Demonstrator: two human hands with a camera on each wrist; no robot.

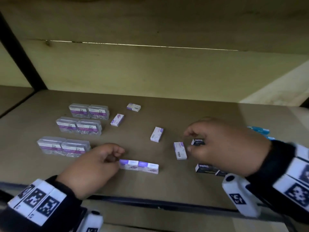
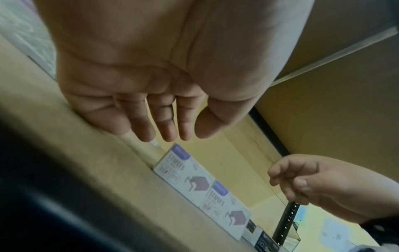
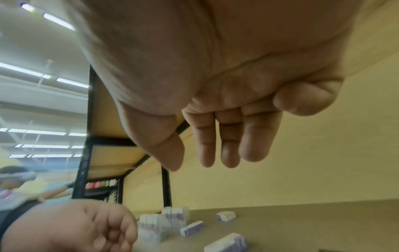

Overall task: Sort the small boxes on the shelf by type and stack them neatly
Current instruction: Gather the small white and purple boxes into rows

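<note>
Two purple-and-white staples boxes (image 1: 138, 166) (image 2: 205, 185) lie end to end near the shelf's front edge. My left hand (image 1: 115, 156) (image 2: 172, 136) hovers at their left end with relaxed fingers and holds nothing. Further right my right hand (image 1: 188, 141) (image 3: 205, 162) hangs over a black Staples box (image 1: 198, 141), beside a white-and-purple box (image 1: 180, 150). The right wrist view shows its fingers loose and empty. More black boxes (image 1: 205, 168) lie partly under that wrist. Three loose white-and-purple boxes (image 1: 156, 134) (image 1: 117, 120) (image 1: 133, 107) lie scattered behind.
Clear plastic paper-clip boxes (image 1: 78, 125) stand in paired rows at the left of the brown shelf (image 1: 150, 185). Blue boxes (image 1: 258, 129) show behind my right wrist. A black upright (image 1: 16, 47) bounds the left side and an upper shelf board hangs overhead. A person (image 3: 17, 184) stands at the far left.
</note>
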